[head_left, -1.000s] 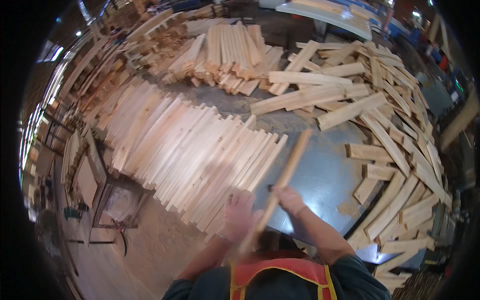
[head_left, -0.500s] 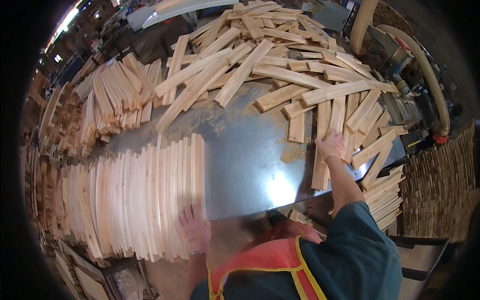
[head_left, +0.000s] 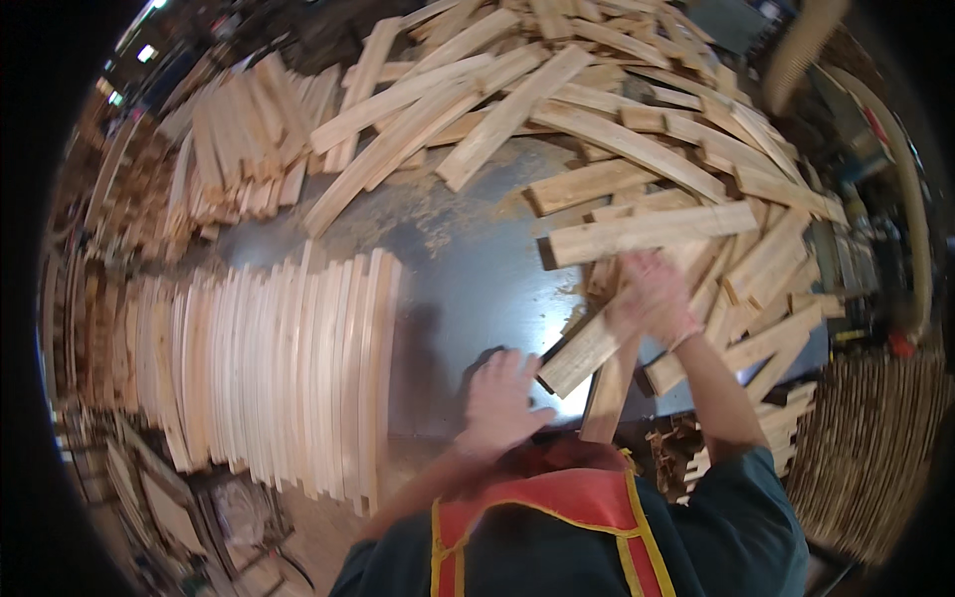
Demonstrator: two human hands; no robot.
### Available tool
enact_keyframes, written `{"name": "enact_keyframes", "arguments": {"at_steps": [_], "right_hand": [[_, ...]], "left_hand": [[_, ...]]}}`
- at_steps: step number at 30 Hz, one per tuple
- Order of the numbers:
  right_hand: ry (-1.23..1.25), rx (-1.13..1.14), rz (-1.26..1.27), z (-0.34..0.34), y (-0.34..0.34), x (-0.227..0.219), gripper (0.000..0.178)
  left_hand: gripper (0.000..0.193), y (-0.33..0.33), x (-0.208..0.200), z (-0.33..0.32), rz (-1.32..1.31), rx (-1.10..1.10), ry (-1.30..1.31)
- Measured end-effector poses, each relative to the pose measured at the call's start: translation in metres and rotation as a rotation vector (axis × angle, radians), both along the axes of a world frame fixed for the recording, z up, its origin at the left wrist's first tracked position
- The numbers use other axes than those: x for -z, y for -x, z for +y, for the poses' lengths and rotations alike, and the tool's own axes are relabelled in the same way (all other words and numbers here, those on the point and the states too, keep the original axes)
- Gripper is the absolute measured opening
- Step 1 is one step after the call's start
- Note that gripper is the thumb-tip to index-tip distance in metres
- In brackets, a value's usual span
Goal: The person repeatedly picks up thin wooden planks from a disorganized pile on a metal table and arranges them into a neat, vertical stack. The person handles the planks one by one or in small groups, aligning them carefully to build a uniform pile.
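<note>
My right hand (head_left: 652, 298), gloved and a bit blurred, is closed over a pale wooden board (head_left: 577, 360) that lies slantwise, its near end toward my left hand. Below it, another board (head_left: 610, 393) sticks out toward the table's front edge. My left hand (head_left: 505, 403) is open with fingers spread, hovering over the dark tabletop (head_left: 448, 298) close to the held board's end; it holds nothing. To the left, a tight row of boards (head_left: 308, 368) stands side by side across the table.
A loose heap of boards (head_left: 637, 234) covers the table's far and right side. Sawdust (head_left: 438, 214) lies mid-table. More stacked boards (head_left: 249, 129) are at the far left. A tall stack of thin wood (head_left: 875, 448) stands at right, below a ribbed hose (head_left: 905, 199).
My left hand has left the board row and moved right over the table. My right hand has swung a board from lengthwise to slantwise. The view has shifted.
</note>
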State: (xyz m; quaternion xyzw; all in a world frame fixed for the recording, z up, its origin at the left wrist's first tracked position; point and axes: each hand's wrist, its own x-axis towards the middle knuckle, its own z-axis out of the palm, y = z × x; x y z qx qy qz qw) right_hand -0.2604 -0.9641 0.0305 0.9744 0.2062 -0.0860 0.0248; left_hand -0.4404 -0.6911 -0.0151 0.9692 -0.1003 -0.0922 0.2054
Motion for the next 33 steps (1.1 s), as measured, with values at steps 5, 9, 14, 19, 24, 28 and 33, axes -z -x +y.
{"name": "enact_keyframes", "arguments": {"at_steps": [5,9,14,19,24,28,33], "right_hand": [[-0.047,-0.028,0.009,-0.044,-0.117,0.033,0.071],[0.1,0.02,0.072,-0.054,-0.129,0.039,0.05],[0.235,0.118,0.013,-0.022,-0.116,-0.023,0.07],[-0.907,0.284,0.555,-0.039,-0.078,0.029,0.079],[-1.271,0.465,0.949,0.093,0.012,0.096,0.051],[-0.946,0.341,0.974,0.219,0.092,0.1,0.063],[-0.767,0.314,1.143,0.293,0.131,0.084,0.062]], "left_hand": [[0.073,-0.044,0.009,-0.051,0.0,0.162,0.009],[0.056,-0.026,0.045,-0.068,-0.143,0.105,-0.095],[0.069,0.021,0.017,0.006,0.022,-0.03,0.26],[0.083,0.113,-0.027,0.096,0.399,-0.466,0.617],[0.096,0.158,-0.008,0.142,0.451,-0.697,0.869],[0.076,0.191,-0.013,0.157,0.226,-0.638,0.429],[0.054,0.222,-0.034,0.221,0.166,-1.196,0.193]]}}
